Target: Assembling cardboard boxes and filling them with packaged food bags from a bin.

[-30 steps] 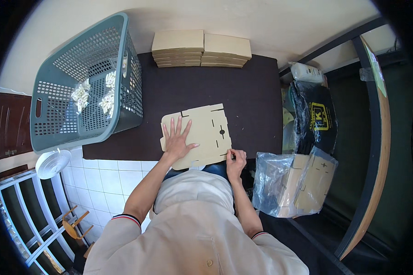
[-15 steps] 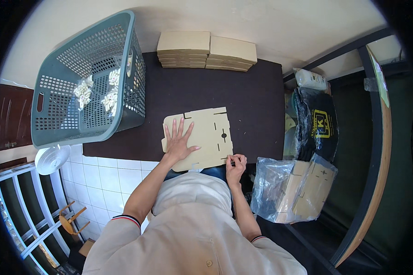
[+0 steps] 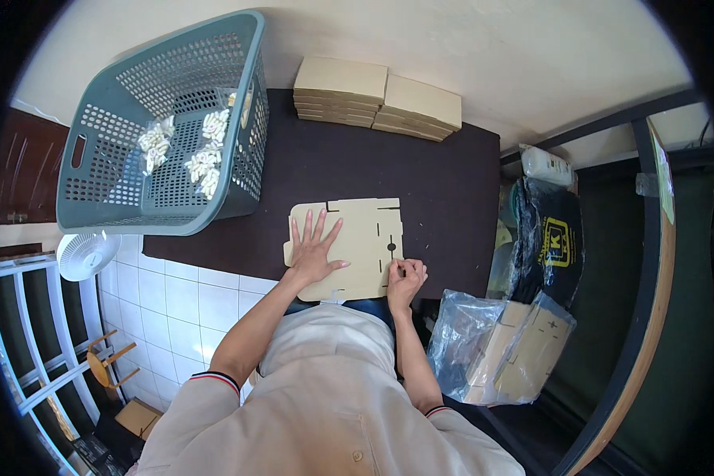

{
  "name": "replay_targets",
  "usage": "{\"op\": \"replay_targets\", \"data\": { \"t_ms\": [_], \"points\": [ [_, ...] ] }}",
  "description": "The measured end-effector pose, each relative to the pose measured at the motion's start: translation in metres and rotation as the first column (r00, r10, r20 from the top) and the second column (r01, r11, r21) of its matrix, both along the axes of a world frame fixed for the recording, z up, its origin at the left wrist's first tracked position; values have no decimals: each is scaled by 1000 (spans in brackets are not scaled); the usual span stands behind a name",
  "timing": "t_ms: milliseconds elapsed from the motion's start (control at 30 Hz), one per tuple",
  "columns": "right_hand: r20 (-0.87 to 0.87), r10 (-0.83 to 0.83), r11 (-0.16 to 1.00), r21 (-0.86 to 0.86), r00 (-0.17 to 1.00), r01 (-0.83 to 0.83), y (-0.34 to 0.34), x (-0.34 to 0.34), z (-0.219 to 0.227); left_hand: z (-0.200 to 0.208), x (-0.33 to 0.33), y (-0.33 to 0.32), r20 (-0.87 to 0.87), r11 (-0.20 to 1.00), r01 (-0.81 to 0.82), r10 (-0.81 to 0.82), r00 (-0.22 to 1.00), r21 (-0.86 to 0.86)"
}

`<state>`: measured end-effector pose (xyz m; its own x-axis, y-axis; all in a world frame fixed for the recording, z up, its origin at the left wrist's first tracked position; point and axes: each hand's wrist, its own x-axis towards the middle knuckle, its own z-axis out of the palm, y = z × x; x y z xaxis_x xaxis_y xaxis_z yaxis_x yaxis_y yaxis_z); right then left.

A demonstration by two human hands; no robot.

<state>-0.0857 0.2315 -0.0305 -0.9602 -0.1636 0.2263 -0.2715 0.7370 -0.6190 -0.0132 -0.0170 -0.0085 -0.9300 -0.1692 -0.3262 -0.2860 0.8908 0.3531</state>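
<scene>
A flat, die-cut sheet of brown cardboard [image 3: 358, 238] lies at the near edge of the dark table, with narrow slots and a small round hole along its right side. My left hand [image 3: 313, 255] rests flat on its left half, fingers spread. At the sheet's right edge, just below the hole, my right hand [image 3: 407, 279] is closed in a pinch with thumb and fingers together. Its fingertips touch the edge; whether a bit of cardboard is between them is too small to make out.
A grey-green perforated basket [image 3: 242, 159] with bags of small whitish pieces stands at the left. Stacked flat cardboard boxes [image 3: 341, 79] sit against the wall. To the right are a clear plastic bag of cardboard [image 3: 484, 349], a black package [image 3: 551, 230] and a dark metal frame [image 3: 650, 262].
My right hand has moved up along the sheet's right edge, closer to the round hole. My left hand stays flat on the cardboard. The whole view has tilted slightly.
</scene>
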Motion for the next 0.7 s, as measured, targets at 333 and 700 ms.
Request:
{"op": "replay_targets", "data": {
  "t_ms": [333,700],
  "points": [
    [10,26,999,24,1000,-26,-36,-46,-7,2,0,0,-10,999,-29,29,1000,33],
    [3,41,999,19,999,-42,-69,-91,-9,9,-1,0,31,998,-32,30,999,51]
  ]
}}
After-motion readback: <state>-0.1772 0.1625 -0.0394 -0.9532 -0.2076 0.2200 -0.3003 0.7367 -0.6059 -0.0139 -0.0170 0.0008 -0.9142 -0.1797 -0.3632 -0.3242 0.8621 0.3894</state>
